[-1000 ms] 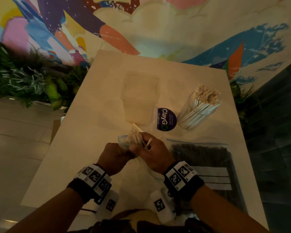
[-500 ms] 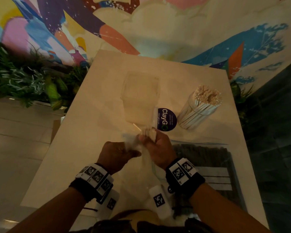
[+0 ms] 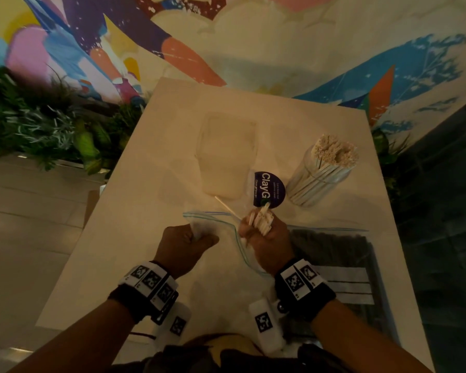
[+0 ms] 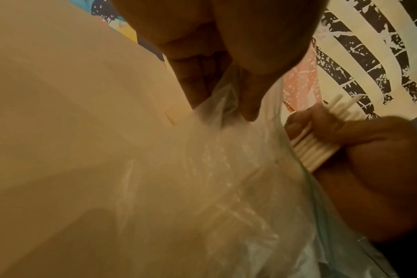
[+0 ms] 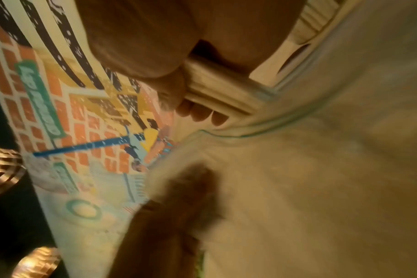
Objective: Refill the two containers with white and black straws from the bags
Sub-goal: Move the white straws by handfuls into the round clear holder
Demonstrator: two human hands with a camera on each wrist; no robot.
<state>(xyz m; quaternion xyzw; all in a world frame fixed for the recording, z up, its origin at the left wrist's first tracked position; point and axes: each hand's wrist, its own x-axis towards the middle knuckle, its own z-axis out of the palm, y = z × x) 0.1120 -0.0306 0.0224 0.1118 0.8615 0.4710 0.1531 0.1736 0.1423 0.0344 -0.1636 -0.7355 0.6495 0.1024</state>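
Observation:
My right hand (image 3: 264, 235) grips a bundle of white straws (image 3: 262, 219), their ends sticking up above the fist; the same white straws (image 4: 314, 148) show in the left wrist view and again (image 5: 217, 90) in the right wrist view. My left hand (image 3: 184, 240) pinches the rim of the clear zip bag (image 3: 226, 254), seen close up as crinkled clear plastic (image 4: 221, 143). A round clear container (image 3: 323, 173) packed with white straws stands at the right. A zip bag of black straws (image 3: 342, 262) lies flat to my right.
One loose white straw (image 3: 226, 207) lies on the table (image 3: 151, 184) in front of my hands. A flat clear plastic piece (image 3: 226, 154) lies mid-table beside a dark round ClayGo sign (image 3: 268, 188). Plants (image 3: 38, 130) line the left edge; a painted wall stands behind.
My right hand has drawn the white straws out of the clear bag and moved right and away from me. My left hand kept hold of the bag rim, which has spread open.

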